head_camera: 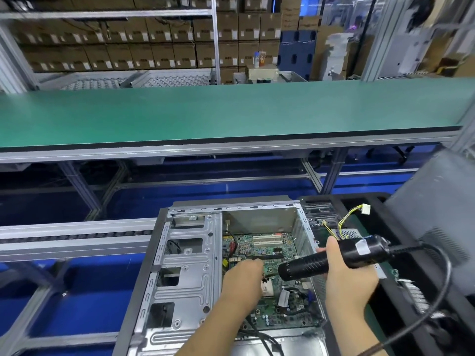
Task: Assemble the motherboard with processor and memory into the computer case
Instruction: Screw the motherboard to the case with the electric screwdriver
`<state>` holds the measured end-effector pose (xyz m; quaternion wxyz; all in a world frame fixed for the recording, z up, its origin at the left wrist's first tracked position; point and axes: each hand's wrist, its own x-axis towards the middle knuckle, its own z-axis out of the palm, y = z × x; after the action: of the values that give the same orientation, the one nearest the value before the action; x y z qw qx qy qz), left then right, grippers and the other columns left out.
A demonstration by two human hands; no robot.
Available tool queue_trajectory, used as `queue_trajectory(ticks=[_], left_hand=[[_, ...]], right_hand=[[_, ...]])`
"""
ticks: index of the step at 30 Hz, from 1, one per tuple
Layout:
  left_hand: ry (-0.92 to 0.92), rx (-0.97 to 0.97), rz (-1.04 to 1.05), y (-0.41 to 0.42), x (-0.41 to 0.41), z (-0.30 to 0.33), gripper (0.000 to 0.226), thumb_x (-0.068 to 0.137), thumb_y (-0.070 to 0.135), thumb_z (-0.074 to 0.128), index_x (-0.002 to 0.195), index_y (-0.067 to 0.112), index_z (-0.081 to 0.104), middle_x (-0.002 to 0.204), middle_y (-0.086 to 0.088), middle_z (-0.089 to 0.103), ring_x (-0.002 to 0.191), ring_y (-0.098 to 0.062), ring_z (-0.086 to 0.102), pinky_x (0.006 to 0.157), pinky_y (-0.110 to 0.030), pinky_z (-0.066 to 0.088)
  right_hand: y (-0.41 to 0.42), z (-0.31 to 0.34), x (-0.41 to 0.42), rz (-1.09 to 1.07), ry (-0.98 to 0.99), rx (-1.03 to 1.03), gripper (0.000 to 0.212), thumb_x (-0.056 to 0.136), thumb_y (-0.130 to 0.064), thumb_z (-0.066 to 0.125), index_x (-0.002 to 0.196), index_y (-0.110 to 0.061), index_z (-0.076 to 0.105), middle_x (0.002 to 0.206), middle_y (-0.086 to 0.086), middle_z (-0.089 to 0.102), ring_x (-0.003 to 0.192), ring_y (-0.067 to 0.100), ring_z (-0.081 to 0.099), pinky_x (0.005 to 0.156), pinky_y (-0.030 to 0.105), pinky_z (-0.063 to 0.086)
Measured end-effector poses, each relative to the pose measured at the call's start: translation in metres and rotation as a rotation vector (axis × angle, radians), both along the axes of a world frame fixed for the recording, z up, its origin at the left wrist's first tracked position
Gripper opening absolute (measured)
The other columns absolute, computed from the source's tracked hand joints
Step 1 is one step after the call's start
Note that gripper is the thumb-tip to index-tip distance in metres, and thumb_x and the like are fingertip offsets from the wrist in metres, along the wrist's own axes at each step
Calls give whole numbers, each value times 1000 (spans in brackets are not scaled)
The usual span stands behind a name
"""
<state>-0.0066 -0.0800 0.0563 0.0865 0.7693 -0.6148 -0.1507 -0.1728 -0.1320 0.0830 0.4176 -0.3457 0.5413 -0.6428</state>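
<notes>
Two hands at work: our right hand wraps the black electric screwdriver; left hand pinches near its tip over the green motherboard. We should keep the bit upright.

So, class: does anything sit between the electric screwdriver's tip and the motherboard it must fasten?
Only the left hand, which rests on the motherboard right at the tip of the screwdriver and hides the contact point. The right hand grips the tool. No cable or bracket visibly crosses that path.
</notes>
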Motion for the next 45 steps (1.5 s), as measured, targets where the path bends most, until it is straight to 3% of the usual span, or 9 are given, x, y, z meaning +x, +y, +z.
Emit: queue_trajectory(ticks=[6,10,13,17,22,26,33,38,45], left_hand=[[313,-108,144,-14,2,2,15,101,21,51,89,24,59,87,10,61,75,-7,58,66,-24,50],[526,-184,243,-20,6,6,18,100,18,53,86,27,59,84,9,62,68,-4,56,55,-12,42],[783,-269,437,-23,13,10,15,96,9,56,87,19,63,84,-1,66,72,-11,61,66,-22,54],[940,-266,532,-24,15,10,8,89,6,67,87,14,67,85,-7,70,74,-16,64,69,-28,57],[923,-259,540,-25,15,9,12,84,5,71,81,17,71,77,-1,71,69,-12,65,62,-20,52],[868,-261,539,-23,13,9,14,85,6,70,82,19,70,80,1,70,74,-12,65,64,-19,52],[707,-206,519,-24,11,8,18,85,3,66,87,21,62,83,4,64,72,-6,58,56,-13,40],[645,-211,479,-22,11,8,19,84,2,67,91,19,65,85,2,66,73,-8,58,59,-14,42],[617,-211,476,-23,11,4,24,83,-1,67,84,20,58,80,3,64,67,-7,55,57,-14,41]], right_hand=[[-8,7,-9,-83,-134,26,40,66,-49,82,85,-16,70,78,-1,78,81,24,77,84,59,59],[-18,11,-15,-116,-228,22,22,76,-36,83,84,-20,70,76,-4,78,77,17,76,63,49,64],[-26,19,-15,-98,-230,-16,24,74,-37,83,86,-22,69,77,-8,77,77,14,76,56,35,61],[-38,28,-15,-73,-234,-26,24,75,-34,84,88,-21,69,86,3,78,81,19,77,59,41,62],[-42,42,-11,-26,-199,-70,25,69,-38,84,84,-24,70,84,0,78,78,15,76,57,40,62],[-38,55,-7,37,-173,-112,35,65,-42,83,88,-21,68,88,9,78,84,25,77,62,43,62],[-32,90,-5,118,-53,-229,12,70,-38,81,72,-30,73,78,6,77,78,26,77,59,41,62],[-32,102,-3,178,35,-246,13,70,-39,81,73,-28,74,78,6,77,81,27,77,80,58,61],[-30,103,-8,169,4,-227,23,71,-35,81,79,-19,67,80,10,77,80,29,76,82,61,59]])
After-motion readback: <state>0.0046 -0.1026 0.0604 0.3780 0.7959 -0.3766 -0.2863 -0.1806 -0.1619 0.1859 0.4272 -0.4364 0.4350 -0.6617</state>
